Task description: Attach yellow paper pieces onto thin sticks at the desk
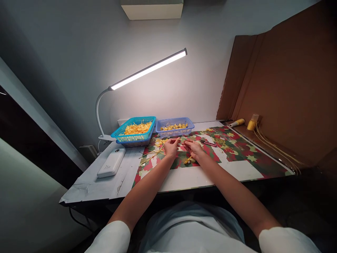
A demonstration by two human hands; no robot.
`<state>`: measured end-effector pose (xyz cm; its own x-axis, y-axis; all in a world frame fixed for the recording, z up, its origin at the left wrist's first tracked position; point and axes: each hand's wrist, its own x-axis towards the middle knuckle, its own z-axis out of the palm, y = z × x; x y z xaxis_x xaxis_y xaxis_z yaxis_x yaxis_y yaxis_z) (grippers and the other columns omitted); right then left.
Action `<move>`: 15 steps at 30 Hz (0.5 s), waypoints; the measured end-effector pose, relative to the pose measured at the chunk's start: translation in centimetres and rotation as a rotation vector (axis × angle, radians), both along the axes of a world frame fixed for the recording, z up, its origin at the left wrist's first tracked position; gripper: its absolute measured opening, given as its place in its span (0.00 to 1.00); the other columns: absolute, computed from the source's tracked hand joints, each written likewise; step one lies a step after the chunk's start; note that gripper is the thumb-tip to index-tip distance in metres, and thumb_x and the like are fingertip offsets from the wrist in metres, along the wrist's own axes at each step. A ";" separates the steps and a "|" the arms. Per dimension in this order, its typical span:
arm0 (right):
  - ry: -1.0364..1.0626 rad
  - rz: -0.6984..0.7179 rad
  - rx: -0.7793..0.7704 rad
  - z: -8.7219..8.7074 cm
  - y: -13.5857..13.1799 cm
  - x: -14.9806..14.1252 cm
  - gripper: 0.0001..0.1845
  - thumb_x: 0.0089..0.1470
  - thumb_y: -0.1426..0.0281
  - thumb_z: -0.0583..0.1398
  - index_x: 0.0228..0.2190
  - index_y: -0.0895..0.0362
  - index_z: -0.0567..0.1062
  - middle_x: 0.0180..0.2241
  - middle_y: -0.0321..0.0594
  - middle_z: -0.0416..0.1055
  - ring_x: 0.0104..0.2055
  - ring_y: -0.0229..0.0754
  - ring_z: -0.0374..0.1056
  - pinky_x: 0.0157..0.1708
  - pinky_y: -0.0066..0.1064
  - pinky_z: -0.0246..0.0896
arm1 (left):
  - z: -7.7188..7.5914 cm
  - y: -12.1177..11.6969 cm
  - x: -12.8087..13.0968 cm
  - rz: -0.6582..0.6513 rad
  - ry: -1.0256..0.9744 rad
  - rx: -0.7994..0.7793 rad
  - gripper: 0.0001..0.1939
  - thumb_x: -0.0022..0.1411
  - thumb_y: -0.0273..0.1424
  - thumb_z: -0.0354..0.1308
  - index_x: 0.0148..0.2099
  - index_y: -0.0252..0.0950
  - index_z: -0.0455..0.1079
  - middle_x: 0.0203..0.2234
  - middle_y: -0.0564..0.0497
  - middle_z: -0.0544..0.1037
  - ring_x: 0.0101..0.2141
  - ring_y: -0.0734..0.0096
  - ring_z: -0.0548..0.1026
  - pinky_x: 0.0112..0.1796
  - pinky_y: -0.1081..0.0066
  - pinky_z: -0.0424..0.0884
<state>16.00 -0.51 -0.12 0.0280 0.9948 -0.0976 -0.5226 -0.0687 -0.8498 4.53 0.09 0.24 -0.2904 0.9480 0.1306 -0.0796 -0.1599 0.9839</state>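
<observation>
Above the patterned sheet [242, 168], my left hand [171, 147] is closed in a pinch on one end of a thin yellow strand [180, 139]. The fingertips of my right hand [193, 148] close on the strand's other side, a short gap away. Just below the right hand is a small yellow ribbon-like piece [187, 160] with a shiny spot beside it; I cannot tell whether it hangs or lies on the sheet. Several thin yellow-green stems [154, 154] lie left of my left hand. A pink-handled tool [209, 143] rests right of my right hand.
Behind the hands stand a teal basket [115, 135] and a purple basket [173, 133], both holding yellow pieces. A white power bank [112, 163] lies left. A lamp [150, 70] shines overhead. Cardboard [284, 88] walls the right side, near yellow spools [252, 123] and loose strands.
</observation>
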 end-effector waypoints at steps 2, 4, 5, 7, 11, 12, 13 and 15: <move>0.017 -0.029 0.018 0.0 0.1 0.0 0.11 0.40 0.80 0.66 0.24 0.56 0.70 0.24 0.35 0.75 0.27 0.37 0.73 0.33 0.29 0.74 | -0.1 0.0 0.1 -0.024 -0.043 0.014 0.19 0.43 0.42 0.66 0.29 0.31 0.71 0.25 0.46 0.78 0.20 0.77 0.71 0.20 0.77 0.62; 0.012 -0.039 0.032 0.0 0.2 0.1 0.11 0.40 0.80 0.66 0.24 0.56 0.70 0.24 0.35 0.74 0.27 0.36 0.72 0.33 0.28 0.73 | -0.2 0.0 0.2 -0.056 -0.074 0.021 0.21 0.42 0.44 0.67 0.30 0.31 0.71 0.27 0.45 0.79 0.20 0.78 0.70 0.20 0.77 0.62; 0.001 -0.038 0.038 0.0 0.2 0.2 0.10 0.40 0.79 0.66 0.25 0.57 0.71 0.24 0.35 0.74 0.27 0.35 0.72 0.33 0.27 0.73 | -0.2 0.0 0.2 -0.071 -0.085 0.023 0.22 0.42 0.45 0.67 0.31 0.31 0.71 0.27 0.45 0.79 0.20 0.78 0.70 0.20 0.78 0.61; -0.015 -0.029 0.050 0.0 0.2 0.3 0.09 0.40 0.78 0.66 0.26 0.57 0.72 0.25 0.35 0.74 0.28 0.35 0.72 0.34 0.26 0.72 | -0.3 -0.1 0.2 -0.095 -0.089 0.024 0.23 0.41 0.45 0.67 0.31 0.31 0.71 0.27 0.46 0.78 0.20 0.79 0.69 0.20 0.78 0.61; 0.030 -0.023 0.037 0.2 0.1 0.3 0.09 0.40 0.80 0.66 0.26 0.58 0.73 0.24 0.34 0.74 0.27 0.34 0.71 0.34 0.26 0.71 | -0.2 -0.1 0.2 -0.115 -0.095 0.029 0.22 0.39 0.45 0.68 0.29 0.31 0.70 0.24 0.48 0.77 0.19 0.80 0.68 0.20 0.77 0.60; 0.041 -0.022 0.029 0.3 0.0 0.3 0.09 0.40 0.80 0.65 0.26 0.58 0.74 0.24 0.34 0.74 0.26 0.33 0.71 0.33 0.25 0.71 | -0.2 -0.2 0.2 -0.120 -0.102 0.030 0.22 0.39 0.44 0.68 0.29 0.31 0.70 0.24 0.48 0.77 0.19 0.80 0.68 0.20 0.77 0.60; 0.050 -0.023 0.019 0.4 -0.1 0.3 0.08 0.40 0.81 0.65 0.26 0.58 0.74 0.23 0.34 0.74 0.25 0.32 0.70 0.32 0.25 0.70 | -0.1 -0.2 0.2 -0.124 -0.108 0.033 0.22 0.39 0.44 0.68 0.29 0.31 0.69 0.23 0.49 0.76 0.19 0.80 0.67 0.20 0.77 0.60; 0.065 -0.030 0.000 0.7 -0.3 0.2 0.08 0.40 0.81 0.65 0.24 0.59 0.74 0.22 0.34 0.74 0.24 0.31 0.69 0.30 0.23 0.70 | 0.0 -0.3 0.3 -0.128 -0.114 0.037 0.22 0.38 0.43 0.68 0.28 0.31 0.69 0.23 0.49 0.76 0.18 0.80 0.67 0.20 0.77 0.59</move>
